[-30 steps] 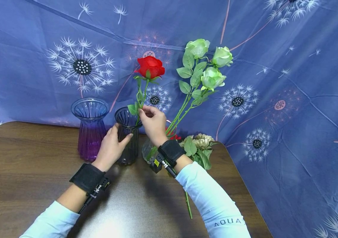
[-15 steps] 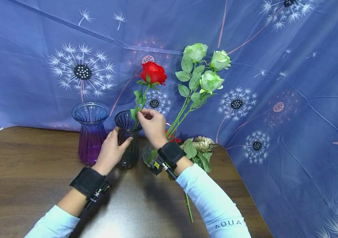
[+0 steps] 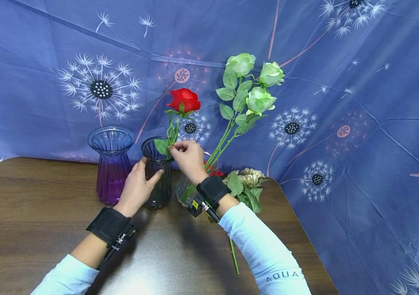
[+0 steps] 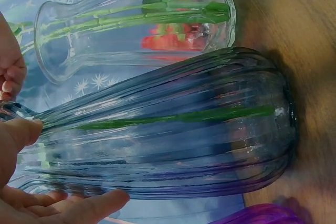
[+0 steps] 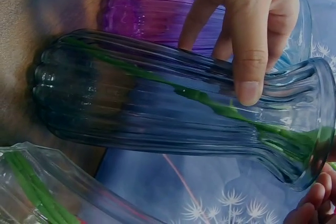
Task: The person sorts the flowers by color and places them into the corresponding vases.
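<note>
A dark, ribbed glass vase [image 3: 159, 186] stands upright on the wooden table. My left hand [image 3: 137, 186] holds it around the neck, thumb on the near side and fingers at its left. A single red rose [image 3: 185, 100] rises above the rim, its stem pinched by the thumb and fingers of my right hand [image 3: 191, 162]. Through the glass in the left wrist view, the green stem [image 4: 210, 115] runs down close to the vase's bottom. The right wrist view shows my left thumb [image 5: 249, 72] against the glass and the stem slanting inside.
A blue-to-purple vase [image 3: 113, 172] stands just left of the dark one. To the right, a clear vase [image 4: 131, 30] holds green roses [image 3: 260, 100], partly hidden behind my right hand. Cream flowers [image 3: 251, 178] lie at the table's right. A patterned blue cloth [image 3: 209, 32] hangs behind.
The red rose has sunk lower, and its stem goes deeper into the dark vase. My right hand has come down with it. My left hand keeps its hold on the vase.
</note>
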`<state>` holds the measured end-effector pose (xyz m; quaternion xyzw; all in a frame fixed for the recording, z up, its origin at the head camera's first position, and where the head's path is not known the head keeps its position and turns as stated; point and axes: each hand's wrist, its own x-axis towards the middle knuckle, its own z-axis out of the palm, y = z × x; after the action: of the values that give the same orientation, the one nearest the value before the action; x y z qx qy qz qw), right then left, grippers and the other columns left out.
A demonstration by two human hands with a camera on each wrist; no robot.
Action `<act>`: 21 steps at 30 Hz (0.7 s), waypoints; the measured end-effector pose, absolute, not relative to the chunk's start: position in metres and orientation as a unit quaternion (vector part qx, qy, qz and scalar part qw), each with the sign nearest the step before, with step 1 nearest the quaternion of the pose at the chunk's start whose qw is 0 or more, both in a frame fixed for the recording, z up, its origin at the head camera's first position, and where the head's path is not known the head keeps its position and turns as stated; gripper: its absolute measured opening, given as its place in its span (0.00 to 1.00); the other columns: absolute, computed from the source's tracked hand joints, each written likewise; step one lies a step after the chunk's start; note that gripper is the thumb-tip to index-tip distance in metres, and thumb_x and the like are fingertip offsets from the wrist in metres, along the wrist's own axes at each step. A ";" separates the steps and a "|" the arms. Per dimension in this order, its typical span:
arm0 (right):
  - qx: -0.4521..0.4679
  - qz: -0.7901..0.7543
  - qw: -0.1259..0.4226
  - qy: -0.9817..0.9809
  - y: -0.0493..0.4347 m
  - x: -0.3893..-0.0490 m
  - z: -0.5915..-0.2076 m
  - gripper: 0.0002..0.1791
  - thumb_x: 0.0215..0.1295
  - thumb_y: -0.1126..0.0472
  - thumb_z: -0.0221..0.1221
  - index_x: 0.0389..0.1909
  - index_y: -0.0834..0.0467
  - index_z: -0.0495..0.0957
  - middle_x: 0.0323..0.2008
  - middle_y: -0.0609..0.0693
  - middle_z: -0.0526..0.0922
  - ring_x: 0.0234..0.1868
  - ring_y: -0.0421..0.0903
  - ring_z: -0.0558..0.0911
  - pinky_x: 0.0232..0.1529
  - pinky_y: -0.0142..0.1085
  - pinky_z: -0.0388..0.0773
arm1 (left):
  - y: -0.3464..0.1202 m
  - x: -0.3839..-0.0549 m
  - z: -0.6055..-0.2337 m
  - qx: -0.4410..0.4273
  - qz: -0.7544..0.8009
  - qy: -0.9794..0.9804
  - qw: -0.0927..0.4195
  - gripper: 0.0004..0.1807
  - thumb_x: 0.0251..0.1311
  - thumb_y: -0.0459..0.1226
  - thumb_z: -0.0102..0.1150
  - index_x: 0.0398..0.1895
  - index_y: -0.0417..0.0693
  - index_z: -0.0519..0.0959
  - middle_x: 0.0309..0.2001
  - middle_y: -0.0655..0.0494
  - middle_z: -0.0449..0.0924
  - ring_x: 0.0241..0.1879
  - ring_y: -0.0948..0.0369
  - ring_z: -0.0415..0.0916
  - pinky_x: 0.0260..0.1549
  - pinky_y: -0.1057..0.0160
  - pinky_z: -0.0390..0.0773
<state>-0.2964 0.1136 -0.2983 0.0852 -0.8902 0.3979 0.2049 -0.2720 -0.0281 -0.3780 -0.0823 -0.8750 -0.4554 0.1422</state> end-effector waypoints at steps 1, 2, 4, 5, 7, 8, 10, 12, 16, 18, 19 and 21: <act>0.085 0.396 0.202 -0.892 0.114 -0.296 -0.298 0.10 0.57 0.57 0.62 0.32 0.59 0.85 0.23 0.48 0.75 0.29 0.42 0.72 0.32 0.28 0.65 | -0.028 -0.272 -0.378 -0.082 -0.454 -0.876 0.140 0.36 0.64 0.46 0.53 0.65 0.28 0.57 0.60 0.29 0.64 0.61 0.37 0.63 0.59 0.41 0.64; 0.085 0.394 0.200 -0.893 0.114 -0.296 -0.299 0.10 0.57 0.57 0.62 0.33 0.59 0.85 0.22 0.47 0.74 0.28 0.42 0.72 0.32 0.28 0.64 | -0.028 -0.272 -0.378 -0.082 -0.453 -0.877 0.139 0.37 0.64 0.46 0.53 0.65 0.28 0.57 0.60 0.28 0.64 0.61 0.37 0.63 0.60 0.41 0.64; 0.085 0.393 0.197 -0.894 0.115 -0.296 -0.299 0.10 0.57 0.57 0.63 0.33 0.59 0.85 0.21 0.46 0.72 0.27 0.41 0.71 0.30 0.28 0.63 | -0.028 -0.272 -0.378 -0.082 -0.452 -0.877 0.138 0.37 0.64 0.46 0.53 0.65 0.27 0.56 0.61 0.28 0.64 0.61 0.37 0.63 0.60 0.41 0.63; 0.084 0.393 0.195 -0.894 0.115 -0.295 -0.299 0.09 0.57 0.57 0.63 0.33 0.59 0.85 0.21 0.45 0.72 0.27 0.41 0.70 0.30 0.28 0.63 | -0.028 -0.271 -0.378 -0.083 -0.452 -0.877 0.138 0.37 0.64 0.46 0.53 0.65 0.27 0.56 0.61 0.28 0.64 0.62 0.37 0.63 0.60 0.41 0.63; 0.082 0.399 0.189 -0.893 0.115 -0.295 -0.299 0.09 0.57 0.57 0.63 0.33 0.59 0.85 0.20 0.44 0.71 0.26 0.39 0.70 0.28 0.27 0.62 | -0.028 -0.271 -0.378 -0.082 -0.453 -0.877 0.137 0.37 0.64 0.46 0.53 0.65 0.27 0.57 0.60 0.28 0.64 0.62 0.37 0.63 0.60 0.41 0.63; 0.082 0.402 0.188 -0.893 0.115 -0.294 -0.300 0.09 0.57 0.57 0.63 0.33 0.59 0.85 0.20 0.44 0.71 0.25 0.39 0.70 0.27 0.27 0.62 | -0.028 -0.271 -0.378 -0.082 -0.453 -0.877 0.136 0.37 0.64 0.46 0.53 0.65 0.27 0.57 0.60 0.29 0.64 0.62 0.37 0.63 0.60 0.41 0.63; 0.083 0.408 0.183 -0.890 0.116 -0.294 -0.301 0.09 0.57 0.57 0.63 0.32 0.59 0.85 0.19 0.43 0.70 0.23 0.37 0.68 0.25 0.26 0.62 | -0.028 -0.270 -0.378 -0.081 -0.453 -0.878 0.133 0.37 0.65 0.47 0.52 0.65 0.27 0.56 0.61 0.29 0.63 0.62 0.37 0.62 0.60 0.42 0.63; 0.088 0.414 0.182 -0.888 0.117 -0.294 -0.302 0.09 0.56 0.57 0.64 0.32 0.59 0.85 0.18 0.43 0.70 0.22 0.37 0.68 0.24 0.26 0.61 | -0.029 -0.270 -0.378 -0.080 -0.452 -0.879 0.130 0.37 0.65 0.47 0.52 0.66 0.27 0.56 0.61 0.29 0.63 0.62 0.38 0.62 0.61 0.42 0.63; 0.095 0.414 0.185 -0.886 0.119 -0.292 -0.302 0.09 0.57 0.56 0.64 0.32 0.59 0.86 0.18 0.43 0.70 0.20 0.36 0.67 0.22 0.25 0.60 | -0.028 -0.270 -0.379 -0.081 -0.450 -0.879 0.130 0.37 0.65 0.47 0.52 0.66 0.27 0.55 0.62 0.29 0.62 0.63 0.37 0.61 0.61 0.41 0.62; 0.095 0.418 0.184 -0.884 0.120 -0.291 -0.302 0.09 0.58 0.56 0.63 0.32 0.59 0.86 0.18 0.42 0.70 0.20 0.36 0.67 0.21 0.25 0.60 | -0.028 -0.270 -0.379 -0.082 -0.450 -0.879 0.137 0.37 0.65 0.46 0.53 0.65 0.27 0.56 0.61 0.28 0.63 0.62 0.37 0.62 0.60 0.41 0.63; 0.095 0.420 0.184 -0.884 0.121 -0.290 -0.301 0.10 0.58 0.56 0.63 0.33 0.58 0.86 0.18 0.42 0.70 0.19 0.36 0.66 0.21 0.25 0.60 | -0.028 -0.270 -0.379 -0.083 -0.449 -0.879 0.140 0.37 0.64 0.46 0.53 0.65 0.27 0.56 0.61 0.28 0.64 0.61 0.37 0.63 0.60 0.41 0.63; 0.095 0.428 0.182 -0.880 0.123 -0.289 -0.300 0.10 0.59 0.56 0.61 0.34 0.59 0.85 0.18 0.43 0.70 0.18 0.36 0.65 0.20 0.26 0.59 | -0.028 -0.270 -0.379 -0.085 -0.448 -0.878 0.147 0.36 0.64 0.45 0.53 0.64 0.26 0.57 0.60 0.28 0.65 0.60 0.37 0.64 0.59 0.41 0.64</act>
<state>-0.2886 0.1235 -0.2997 0.0946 -0.8801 0.4281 0.1824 -0.2700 -0.0277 -0.3787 -0.0850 -0.8775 -0.4485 0.1470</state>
